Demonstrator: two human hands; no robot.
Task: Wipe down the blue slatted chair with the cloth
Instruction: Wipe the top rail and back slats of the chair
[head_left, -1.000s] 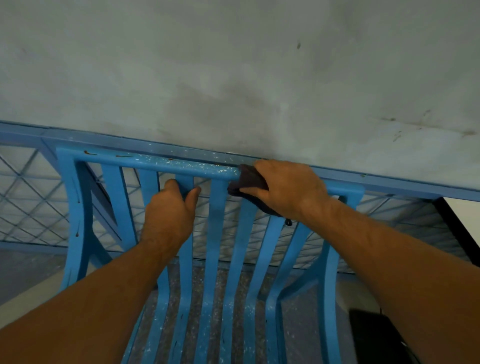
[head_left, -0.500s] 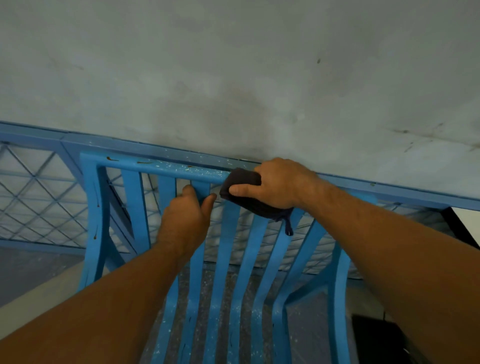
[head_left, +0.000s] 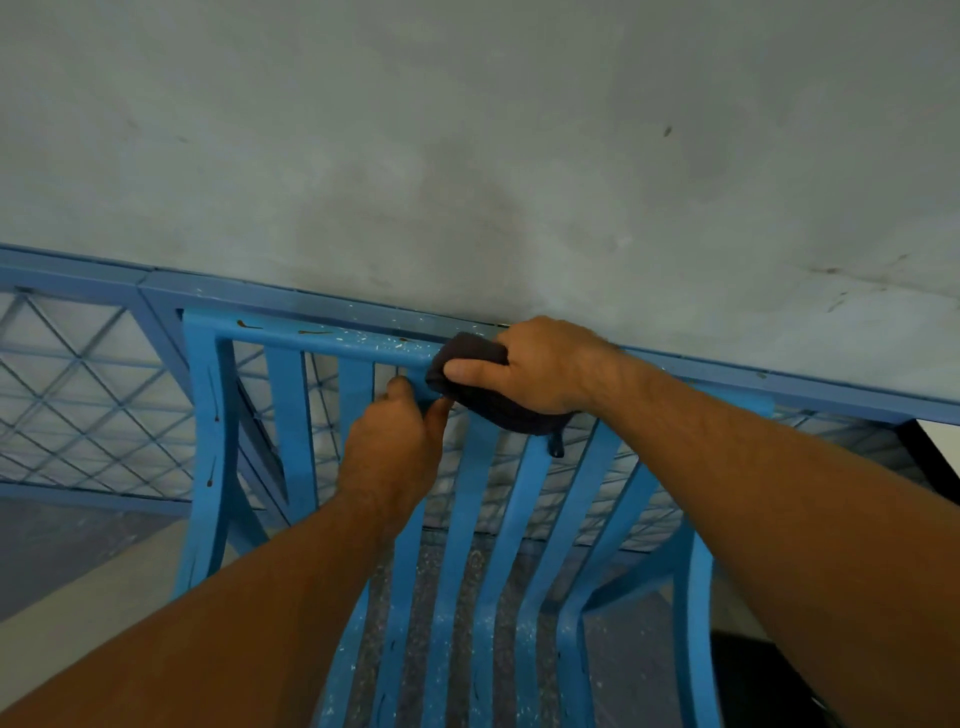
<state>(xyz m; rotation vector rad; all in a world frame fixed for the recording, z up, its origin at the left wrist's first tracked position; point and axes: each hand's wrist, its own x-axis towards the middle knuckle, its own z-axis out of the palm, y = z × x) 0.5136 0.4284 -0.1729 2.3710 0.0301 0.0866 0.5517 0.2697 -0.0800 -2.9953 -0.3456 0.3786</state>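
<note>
The blue slatted chair (head_left: 291, 426) stands in front of me with its back against a grey wall; white specks and brown drips mark its top rail. My right hand (head_left: 540, 369) grips a dark cloth (head_left: 498, 410) and presses it on the top rail, right of centre. A short tail of the cloth hangs down between two slats. My left hand (head_left: 395, 447) holds one of the middle slats just under the rail, its thumb close to the cloth.
A blue metal frame with diamond wire mesh (head_left: 78, 395) runs behind the chair along the grey wall (head_left: 467, 156). A dark object (head_left: 758, 680) sits at the lower right beside the chair. Speckled floor shows through the seat slats.
My right hand has slid the cloth leftward along the top rail, toward my left hand. The view has shifted, so the chair sits further right in frame.
</note>
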